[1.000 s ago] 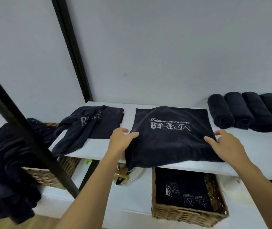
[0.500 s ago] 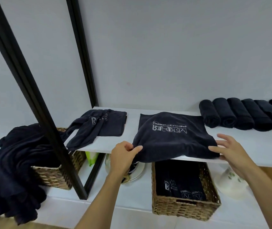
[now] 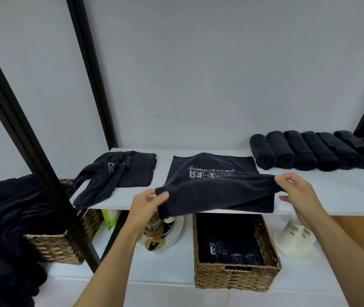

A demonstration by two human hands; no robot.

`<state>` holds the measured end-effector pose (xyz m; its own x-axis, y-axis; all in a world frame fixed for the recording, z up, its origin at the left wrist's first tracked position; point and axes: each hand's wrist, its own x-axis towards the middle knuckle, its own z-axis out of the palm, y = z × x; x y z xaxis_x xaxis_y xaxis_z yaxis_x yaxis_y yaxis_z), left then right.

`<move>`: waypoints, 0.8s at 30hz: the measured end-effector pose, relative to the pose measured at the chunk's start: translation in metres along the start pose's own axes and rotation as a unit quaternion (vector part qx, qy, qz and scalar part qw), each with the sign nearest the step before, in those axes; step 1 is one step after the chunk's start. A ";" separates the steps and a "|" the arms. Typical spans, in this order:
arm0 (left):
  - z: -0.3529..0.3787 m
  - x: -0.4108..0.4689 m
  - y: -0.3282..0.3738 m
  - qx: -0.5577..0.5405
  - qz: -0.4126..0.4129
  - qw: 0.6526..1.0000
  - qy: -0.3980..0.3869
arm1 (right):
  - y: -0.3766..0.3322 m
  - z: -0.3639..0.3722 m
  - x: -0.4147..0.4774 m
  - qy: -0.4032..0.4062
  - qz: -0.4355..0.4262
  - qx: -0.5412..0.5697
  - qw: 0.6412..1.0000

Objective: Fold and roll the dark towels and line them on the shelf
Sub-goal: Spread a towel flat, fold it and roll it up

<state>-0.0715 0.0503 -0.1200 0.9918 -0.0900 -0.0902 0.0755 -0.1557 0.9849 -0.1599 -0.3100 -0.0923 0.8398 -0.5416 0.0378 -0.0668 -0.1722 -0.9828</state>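
Fold step: left hand (image 3: 152, 201) and right hand (image 3: 296, 187) pinch towel (image 3: 216, 187) near edge; next carry toward 12 o'clock, corners aligned.

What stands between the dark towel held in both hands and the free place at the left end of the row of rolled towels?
Nothing visible. The white shelf is bare between the dark logo towel, held by left hand and right hand, and the row of rolled dark towels.

bare shelf (image 3: 336, 191) right of the spread towel (image 3: 212, 173), 6 rolled towels (image 3: 316, 151) blocking the back right
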 end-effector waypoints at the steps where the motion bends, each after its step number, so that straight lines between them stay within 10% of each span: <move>1: 0.000 -0.003 -0.007 0.062 -0.010 0.997 -0.033 | 0.002 0.000 -0.001 0.005 -0.003 -0.011 1.000; 11: -0.003 -0.005 0.026 -0.027 0.051 0.998 0.013 | -0.018 0.000 0.006 0.049 -0.012 0.000 0.999; 18: -0.006 -0.016 0.006 -0.072 -0.027 0.997 0.001 | 0.012 -0.024 -0.023 -0.184 0.202 0.067 0.960; 24: -0.003 -0.031 -0.015 0.119 -0.009 0.992 -0.038 | 0.043 -0.012 -0.059 -0.202 0.232 -0.076 0.949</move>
<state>-0.1034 0.0581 -0.1315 0.9792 -0.1576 -0.1276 0.0583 -0.3842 0.9214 -0.2184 -0.2956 -0.1348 0.8370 -0.2345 -0.4945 -0.5306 -0.1265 -0.8381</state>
